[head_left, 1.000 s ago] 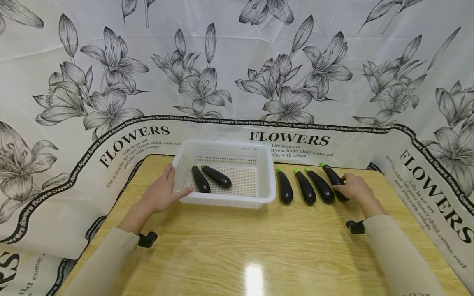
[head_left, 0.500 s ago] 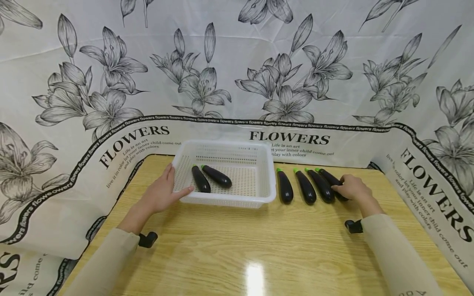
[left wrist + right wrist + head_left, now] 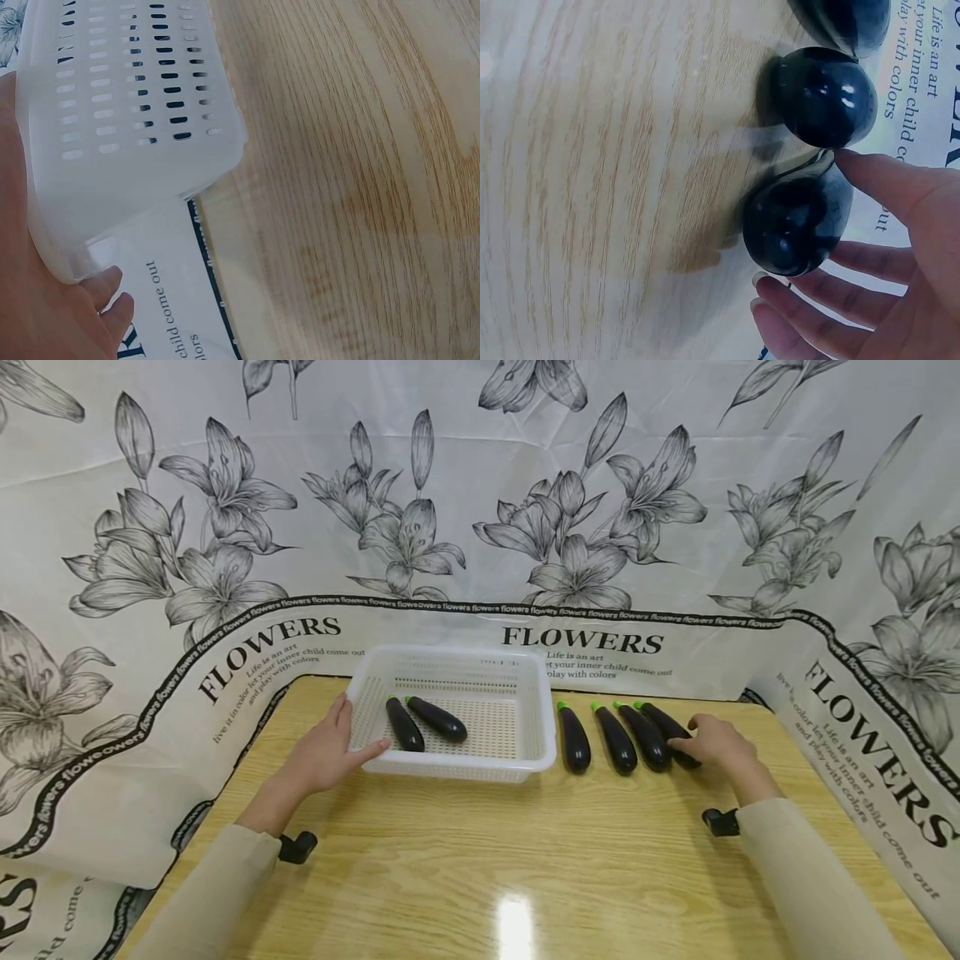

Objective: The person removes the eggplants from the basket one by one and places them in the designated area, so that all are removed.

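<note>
- Eggplants lie in two groups: two inside the white basket, four in a slanting row on the table to its right.
- Left hand, thumb over the near rim and fingers along the outside of the left wall, grips the basket's corner; neither has shifted over the last second.
- Two eggplants inside lie as they did, so the change concerns the row alone.
- At the row's left end, the first eggplant and second eggplant look unmoved; the third eggplant sits close to its right-hand neighbour.
- Rightmost eggplant has altered most: its green end has swung left, narrowing the gap. Whether the two touch, I cannot tell.
- Right hand holds that last eggplant between thumb and partly bent fingers, on the table; I judge this a small straightening of the row.
</note>
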{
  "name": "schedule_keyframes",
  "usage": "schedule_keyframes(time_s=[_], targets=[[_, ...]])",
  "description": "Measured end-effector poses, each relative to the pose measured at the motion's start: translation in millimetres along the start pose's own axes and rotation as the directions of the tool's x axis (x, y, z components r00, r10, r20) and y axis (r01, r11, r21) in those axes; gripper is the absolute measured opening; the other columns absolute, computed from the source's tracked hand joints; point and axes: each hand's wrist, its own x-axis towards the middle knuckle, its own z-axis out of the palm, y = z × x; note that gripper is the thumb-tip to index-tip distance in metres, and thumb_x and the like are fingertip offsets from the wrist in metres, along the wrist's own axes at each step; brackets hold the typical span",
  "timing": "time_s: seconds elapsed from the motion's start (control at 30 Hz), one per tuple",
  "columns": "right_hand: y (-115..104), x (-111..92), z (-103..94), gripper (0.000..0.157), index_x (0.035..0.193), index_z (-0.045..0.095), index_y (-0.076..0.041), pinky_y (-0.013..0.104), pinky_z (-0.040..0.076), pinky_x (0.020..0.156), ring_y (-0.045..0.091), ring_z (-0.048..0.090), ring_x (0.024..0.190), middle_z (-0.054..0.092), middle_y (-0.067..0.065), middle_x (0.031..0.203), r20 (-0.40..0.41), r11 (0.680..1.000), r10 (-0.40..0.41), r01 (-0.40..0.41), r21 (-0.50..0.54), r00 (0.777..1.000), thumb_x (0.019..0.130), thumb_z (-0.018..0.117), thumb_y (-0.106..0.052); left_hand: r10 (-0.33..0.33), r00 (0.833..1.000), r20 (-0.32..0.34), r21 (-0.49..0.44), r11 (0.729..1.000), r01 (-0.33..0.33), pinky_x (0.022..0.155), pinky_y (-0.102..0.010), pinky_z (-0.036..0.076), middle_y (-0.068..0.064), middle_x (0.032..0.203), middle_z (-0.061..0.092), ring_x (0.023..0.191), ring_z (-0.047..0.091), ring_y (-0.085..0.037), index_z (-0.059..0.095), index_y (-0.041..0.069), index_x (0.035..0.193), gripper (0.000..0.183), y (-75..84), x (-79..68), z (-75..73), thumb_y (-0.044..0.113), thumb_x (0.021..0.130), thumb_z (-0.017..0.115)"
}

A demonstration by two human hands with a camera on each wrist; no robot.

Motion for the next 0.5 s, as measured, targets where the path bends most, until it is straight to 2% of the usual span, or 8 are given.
schedule_keyframes(time_s=[0.27,0.5], targets=[[-6,-6,-2.3,0.079,0.143,0.039,0.015,0.074,0.043,0.086,0.062,0.045,0.123,0.044,0.041,0.142,0.004,1.000,-0.012,0.012,-0.012,1.000,0.098,0.063,-0.045,0.006,1.000,-0.006,-0.004,1.000,-0.006,0.108,-0.064,0.040,-0.030,0.167,0.003,0.141,0.036,-0.055,0.006,-0.012,0.159,0.115,-0.9,0.4,1.0,0.075,0.096,0.046],[-13,-17,-14.3,0.080,0.144,0.039,0.015,0.073,0.045,0.083,0.062,0.046,0.123,0.043,0.041,0.142,-0.027,0.998,-0.046,0.045,-0.051,0.999,0.097,0.064,-0.045,0.008,1.000,-0.005,-0.004,1.000,-0.008,0.109,-0.064,0.040,-0.029,0.168,0.002,0.142,0.035,-0.054,0.006,-0.012,0.159,0.115,-2.0,0.4,1.2,0.075,0.095,0.047]])
